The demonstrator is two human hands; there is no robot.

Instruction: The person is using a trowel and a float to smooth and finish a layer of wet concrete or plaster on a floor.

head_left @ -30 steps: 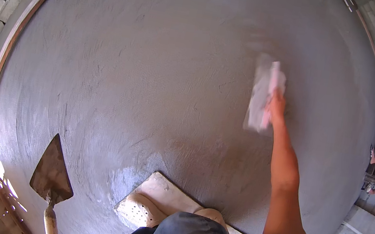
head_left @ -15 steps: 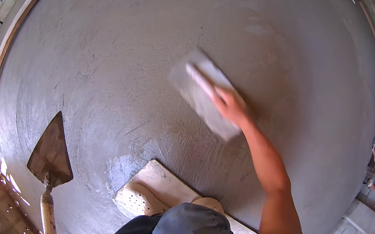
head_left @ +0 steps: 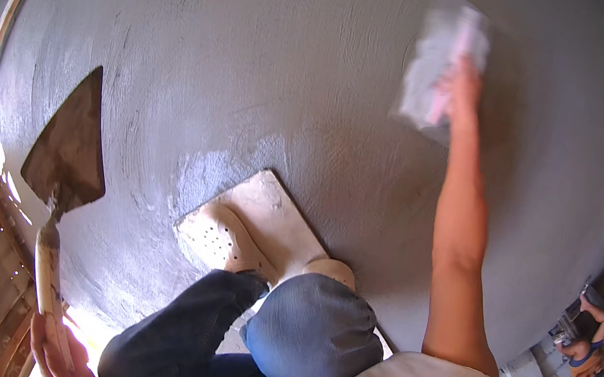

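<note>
My right fingers [head_left: 447, 86] grip blurred float [head_left: 430, 54] over grey floor [head_left: 259, 61]; left fingers [head_left: 42, 349] clasp pointed trowel [head_left: 71, 154] by its handle.

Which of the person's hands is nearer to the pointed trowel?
Left. The left hand grips the pointed trowel by its handle; the right hand is well away, toward the picture's upper right, holding the flat float.

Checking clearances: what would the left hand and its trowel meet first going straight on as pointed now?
For the left hand with its trowel, probably the grey floor; depth is unclear, so the way may be free.
</note>
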